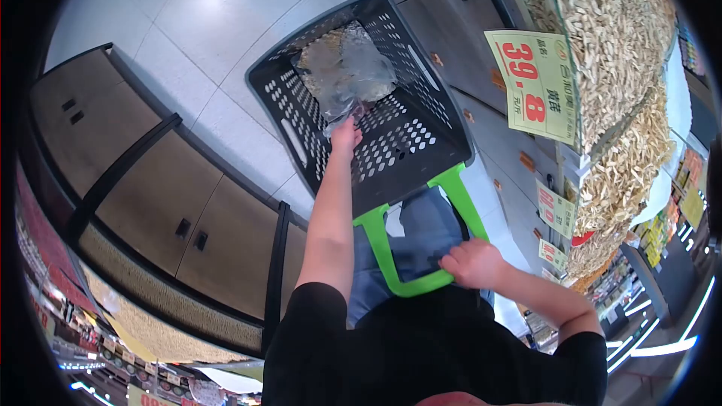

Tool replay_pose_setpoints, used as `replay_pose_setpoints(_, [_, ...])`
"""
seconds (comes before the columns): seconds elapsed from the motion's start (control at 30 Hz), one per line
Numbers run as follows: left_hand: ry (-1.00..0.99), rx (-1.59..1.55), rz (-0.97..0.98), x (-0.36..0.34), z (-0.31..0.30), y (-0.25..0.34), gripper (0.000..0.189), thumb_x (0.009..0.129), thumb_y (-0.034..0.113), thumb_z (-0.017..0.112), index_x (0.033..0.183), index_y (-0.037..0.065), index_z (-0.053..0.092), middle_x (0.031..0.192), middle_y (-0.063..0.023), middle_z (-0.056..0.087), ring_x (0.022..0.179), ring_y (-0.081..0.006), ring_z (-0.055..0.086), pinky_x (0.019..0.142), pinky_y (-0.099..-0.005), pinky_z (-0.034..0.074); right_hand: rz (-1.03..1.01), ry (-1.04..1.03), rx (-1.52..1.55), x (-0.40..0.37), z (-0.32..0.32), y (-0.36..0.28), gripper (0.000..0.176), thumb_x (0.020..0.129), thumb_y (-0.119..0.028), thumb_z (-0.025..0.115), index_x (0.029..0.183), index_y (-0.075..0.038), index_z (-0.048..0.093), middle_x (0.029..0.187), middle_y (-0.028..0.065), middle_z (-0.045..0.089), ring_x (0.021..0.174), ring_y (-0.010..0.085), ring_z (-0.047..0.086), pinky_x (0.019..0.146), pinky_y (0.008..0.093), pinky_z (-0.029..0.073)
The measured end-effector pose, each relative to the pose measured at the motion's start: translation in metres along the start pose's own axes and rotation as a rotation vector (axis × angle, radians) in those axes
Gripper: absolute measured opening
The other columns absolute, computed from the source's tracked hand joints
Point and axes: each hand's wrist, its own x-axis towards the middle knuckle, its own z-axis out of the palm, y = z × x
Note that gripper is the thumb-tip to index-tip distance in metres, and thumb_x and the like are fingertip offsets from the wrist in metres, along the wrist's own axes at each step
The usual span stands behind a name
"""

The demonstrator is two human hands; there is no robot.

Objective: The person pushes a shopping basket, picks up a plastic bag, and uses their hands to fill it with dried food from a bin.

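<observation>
A dark grey shopping basket with perforated walls stands in front of me, its green handle folded toward my body. Inside, at the far end, lies a clear plastic bag with pale contents that I cannot make out. My left hand reaches down into the basket, with its fingers closed on the gathered near end of the bag. At the lower right my right hand is wrapped round the corner of the green handle.
On the right, bins of pale dried slices carry a price sign that juts toward the basket. Wooden cabinets with black frames line the left, topped by bins of grain. Light tiles cover the floor.
</observation>
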Motion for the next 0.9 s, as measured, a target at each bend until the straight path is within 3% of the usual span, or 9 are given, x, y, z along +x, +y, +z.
replay_pose_setpoints(0.1, [0.034, -0.029, -0.062, 0.050, 0.004, 0.004, 0.056, 0.096, 0.042, 0.069, 0.127, -0.002, 0.055, 0.118, -0.0148, 0.061, 0.097, -0.0236, 0.064, 0.081, -0.0374, 0.061, -0.009, 0.013, -0.016, 0.003, -0.001, 0.003, 0.014, 0.066, -0.017, 0.066, 0.074, -0.015, 0.054, 0.067, 0.0014, 0.050, 0.060, 0.0194, 0.059, 0.053, 0.0343, 0.045])
replay_pose_setpoints(0.13, [0.032, -0.033, -0.077, 0.064, 0.003, 0.003, 0.060, 0.095, 0.044, 0.070, 0.131, -0.002, 0.054, 0.120, -0.0156, 0.060, 0.099, -0.0249, 0.063, 0.083, -0.0387, 0.061, -0.021, -0.028, -0.005, 0.003, -0.003, 0.006, 0.012, 0.073, -0.018, 0.073, 0.082, -0.016, 0.066, 0.065, -0.0019, 0.050, 0.059, 0.0166, 0.057, 0.052, 0.0310, 0.042])
replay_pose_setpoints(0.2, [0.029, -0.051, -0.131, 0.103, 0.002, -0.003, 0.068, 0.095, 0.048, 0.070, 0.139, 0.000, 0.050, 0.117, -0.0159, 0.059, 0.097, -0.0260, 0.062, 0.086, -0.0391, 0.061, -0.020, -0.018, -0.010, 0.007, -0.005, 0.007, 0.011, 0.074, -0.018, 0.073, 0.083, -0.016, 0.068, 0.065, -0.0026, 0.050, 0.058, 0.0153, 0.056, 0.052, 0.0297, 0.041])
replay_pose_setpoints(0.3, [0.072, -0.113, -0.180, 0.137, 0.002, -0.016, 0.060, 0.095, 0.048, 0.070, 0.130, 0.002, 0.057, 0.105, -0.0107, 0.063, 0.085, -0.0226, 0.064, 0.070, -0.0345, 0.062, -0.035, -0.013, -0.027, 0.010, -0.006, 0.011, 0.012, 0.074, -0.018, 0.069, 0.086, -0.016, 0.070, 0.066, -0.0032, 0.048, 0.059, 0.0127, 0.055, 0.050, 0.0278, 0.040])
replay_pose_setpoints(0.43, [0.131, -0.296, -0.332, 0.172, 0.001, -0.022, 0.058, 0.096, 0.052, 0.068, 0.126, 0.003, 0.058, 0.106, -0.0117, 0.066, 0.087, -0.0233, 0.068, 0.069, -0.0350, 0.063, -0.023, -0.037, 0.000, 0.013, -0.007, 0.011, 0.009, 0.077, -0.018, 0.072, 0.085, -0.018, 0.072, 0.064, -0.0042, 0.048, 0.056, 0.0116, 0.052, 0.048, 0.0270, 0.036])
replay_pose_setpoints(0.5, [0.106, -0.369, -0.265, 0.196, -0.004, -0.022, 0.038, 0.100, 0.035, 0.064, 0.119, 0.002, 0.057, 0.095, -0.0116, 0.070, 0.074, -0.0227, 0.070, 0.060, -0.0323, 0.062, -0.021, -0.047, -0.020, 0.014, -0.005, 0.014, 0.009, 0.077, -0.019, 0.074, 0.086, -0.018, 0.073, 0.064, -0.0047, 0.048, 0.055, 0.0113, 0.051, 0.047, 0.0270, 0.035])
replay_pose_setpoints(0.6, [0.211, -0.353, -0.111, 0.188, -0.006, -0.018, 0.011, 0.102, 0.013, 0.057, 0.106, 0.003, 0.058, 0.078, -0.0093, 0.070, 0.057, -0.0192, 0.067, 0.048, -0.0277, 0.057, -0.019, -0.061, -0.025, 0.012, -0.006, 0.010, 0.009, 0.077, -0.019, 0.072, 0.086, -0.019, 0.071, 0.065, -0.0047, 0.048, 0.056, 0.0113, 0.051, 0.048, 0.0271, 0.035])
replay_pose_setpoints(0.7, [0.233, -0.168, 0.000, 0.157, -0.005, -0.006, 0.012, 0.102, 0.013, 0.058, 0.105, 0.001, 0.058, 0.077, -0.0100, 0.069, 0.059, -0.0177, 0.068, 0.045, -0.0276, 0.053, -0.021, -0.022, -0.017, 0.016, -0.006, 0.011, 0.006, 0.077, -0.019, 0.068, 0.082, -0.017, 0.066, 0.065, -0.0039, 0.047, 0.058, 0.0119, 0.053, 0.050, 0.0274, 0.037])
replay_pose_setpoints(0.9, [0.255, -0.035, 0.075, 0.102, -0.011, 0.007, 0.022, 0.100, 0.012, 0.056, 0.084, -0.002, 0.064, 0.071, -0.0093, 0.067, 0.054, -0.0171, 0.063, 0.044, -0.0278, 0.047, -0.008, -0.039, 0.015, 0.013, -0.006, 0.004, 0.007, 0.076, -0.019, 0.067, 0.082, -0.016, 0.066, 0.066, -0.0021, 0.050, 0.060, 0.0151, 0.057, 0.053, 0.0297, 0.043])
